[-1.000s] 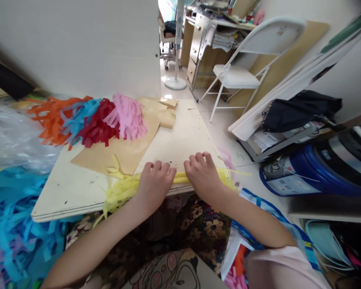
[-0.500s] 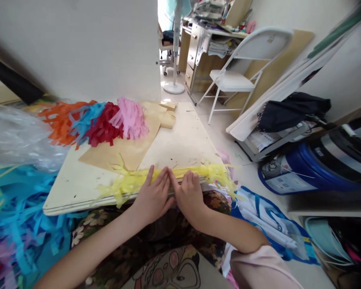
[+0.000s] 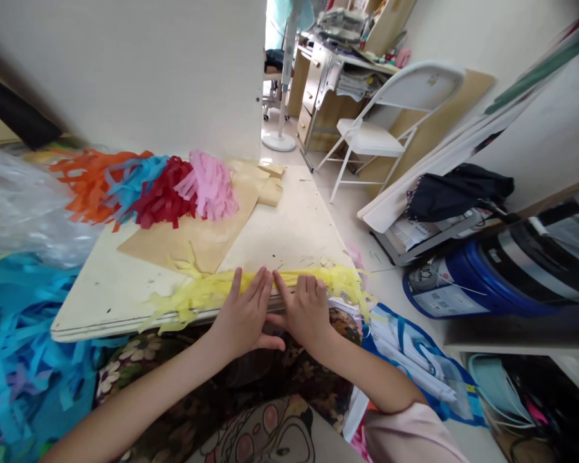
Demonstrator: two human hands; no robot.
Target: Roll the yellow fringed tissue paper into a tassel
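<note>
A strip of yellow fringed tissue paper (image 3: 207,286) lies along the near edge of the pale board (image 3: 299,225), its cut ends spreading out left and right. My left hand (image 3: 244,315) rests on the middle of the strip, fingers stretched out flat and thumb held away toward me. Close beside it my right hand (image 3: 306,315) presses on the same strip, index finger stretched toward the left hand and the other fingers slightly bent. Both hands are open, and their fingertips nearly meet. The paper directly under the fingers is hidden.
Orange (image 3: 89,183), blue (image 3: 135,183), red (image 3: 166,196) and pink (image 3: 210,186) tassels lie on brown paper (image 3: 188,244) at the back left. Clear plastic (image 3: 24,206) and blue fringed paper (image 3: 33,321) sit left. A white folding chair (image 3: 376,138) and a blue bucket (image 3: 463,276) stand right.
My left thumb has swung away from the fingers, toward me and to the right. My hands stay on the yellow strip, and the view has shifted slightly.
</note>
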